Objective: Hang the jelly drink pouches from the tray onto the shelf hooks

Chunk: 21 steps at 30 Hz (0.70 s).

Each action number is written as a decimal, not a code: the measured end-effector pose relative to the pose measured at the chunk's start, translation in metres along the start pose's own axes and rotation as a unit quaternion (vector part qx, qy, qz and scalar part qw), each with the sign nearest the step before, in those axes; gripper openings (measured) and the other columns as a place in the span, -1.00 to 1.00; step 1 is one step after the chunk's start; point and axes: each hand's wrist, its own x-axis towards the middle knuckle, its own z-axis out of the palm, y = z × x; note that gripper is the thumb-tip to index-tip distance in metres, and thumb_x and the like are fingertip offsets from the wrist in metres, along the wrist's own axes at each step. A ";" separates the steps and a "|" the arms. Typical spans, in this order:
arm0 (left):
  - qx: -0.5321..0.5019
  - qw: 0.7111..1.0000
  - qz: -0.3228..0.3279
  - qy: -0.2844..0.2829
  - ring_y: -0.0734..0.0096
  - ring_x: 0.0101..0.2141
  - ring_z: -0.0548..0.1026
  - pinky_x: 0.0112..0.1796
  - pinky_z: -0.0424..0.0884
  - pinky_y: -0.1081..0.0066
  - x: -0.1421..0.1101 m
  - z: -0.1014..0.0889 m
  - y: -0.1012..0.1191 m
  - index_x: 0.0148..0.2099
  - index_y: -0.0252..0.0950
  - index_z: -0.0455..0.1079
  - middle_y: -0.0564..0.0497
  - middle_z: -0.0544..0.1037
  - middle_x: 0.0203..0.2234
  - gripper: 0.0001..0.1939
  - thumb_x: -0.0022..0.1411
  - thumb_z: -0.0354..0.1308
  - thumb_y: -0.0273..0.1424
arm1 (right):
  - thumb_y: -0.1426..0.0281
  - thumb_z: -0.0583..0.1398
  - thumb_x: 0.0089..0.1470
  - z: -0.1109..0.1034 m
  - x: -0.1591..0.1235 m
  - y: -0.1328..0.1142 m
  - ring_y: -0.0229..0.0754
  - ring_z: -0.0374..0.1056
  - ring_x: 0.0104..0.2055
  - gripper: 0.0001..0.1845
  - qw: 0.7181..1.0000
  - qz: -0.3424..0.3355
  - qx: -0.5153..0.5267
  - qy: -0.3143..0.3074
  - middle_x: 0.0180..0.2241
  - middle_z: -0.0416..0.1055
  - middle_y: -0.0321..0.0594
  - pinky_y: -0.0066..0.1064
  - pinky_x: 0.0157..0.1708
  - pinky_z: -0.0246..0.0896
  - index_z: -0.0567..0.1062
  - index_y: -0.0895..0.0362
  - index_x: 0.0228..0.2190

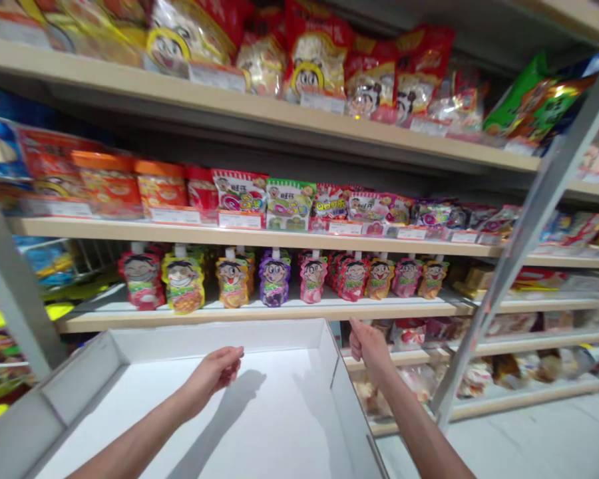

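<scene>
My left hand hangs over the inside of a large white cardboard box, fingers curled in with the thumb against them and nothing showing in the grip. Its shadow falls on the box floor. Just past the box's right wall, my right hand is raised with curled fingers, also without anything visible in it. In front of both hands, on a low shelf, spouted pouches with cartoon faces stand upright in a row: among them a yellow pouch, a purple pouch and a pink pouch.
Above the pouches, one shelf carries orange-lidded jars and small candy bags. Higher up sit red snack bags. A grey metal post slants down on the right, with lower shelves of packaged goods behind it.
</scene>
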 end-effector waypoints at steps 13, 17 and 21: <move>-0.057 0.971 0.133 -0.190 0.70 -0.74 -0.15 -0.73 -0.23 0.59 -0.130 -0.051 0.105 -0.71 -0.33 0.01 0.18 -0.09 -0.80 -0.42 -0.06 -0.26 0.11 | -0.16 -0.27 -0.19 0.170 -0.087 -0.060 -0.49 -0.28 -0.83 -0.35 0.844 0.177 0.203 -0.464 -0.88 -0.17 -0.47 -0.63 -0.82 -0.40 -0.06 0.16 -0.83; -0.068 0.972 0.107 -0.200 0.69 -0.74 -0.16 -0.73 -0.22 0.58 -0.141 -0.038 0.083 -0.72 -0.33 0.02 0.17 -0.10 -0.79 -0.40 -0.08 -0.29 0.13 | -0.18 -0.26 -0.22 0.161 -0.106 -0.058 -0.48 -0.26 -0.83 -0.34 0.834 0.188 0.212 -0.474 -0.88 -0.17 -0.47 -0.63 -0.82 -0.38 -0.06 0.16 -0.83; -0.058 0.970 0.101 -0.214 0.68 -0.73 -0.13 -0.72 -0.20 0.58 -0.156 -0.017 0.080 -0.73 -0.32 0.03 0.16 -0.08 -0.79 -0.40 -0.10 -0.26 0.14 | -0.19 -0.26 -0.23 0.144 -0.123 -0.058 -0.49 -0.26 -0.83 -0.34 0.839 0.194 0.210 -0.462 -0.88 -0.18 -0.47 -0.63 -0.81 -0.36 -0.07 0.15 -0.83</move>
